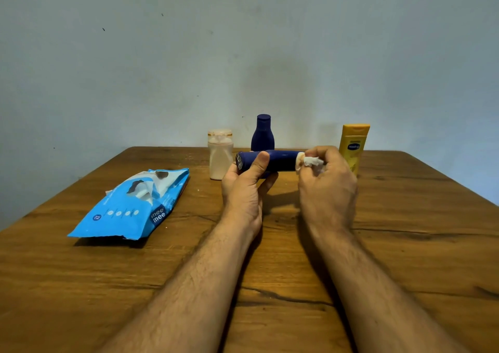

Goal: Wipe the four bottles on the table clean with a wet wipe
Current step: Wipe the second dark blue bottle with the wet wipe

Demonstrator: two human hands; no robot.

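The dark blue bottle point(272, 160) lies sideways above the worktop point(405, 244), our left hand point(244, 188) gripping its base end, our right hand point(326, 182) pinching the wet wipe point(310, 162) round its far end.

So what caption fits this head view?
Left hand holds a blue bottle sideways; right hand wipes it.
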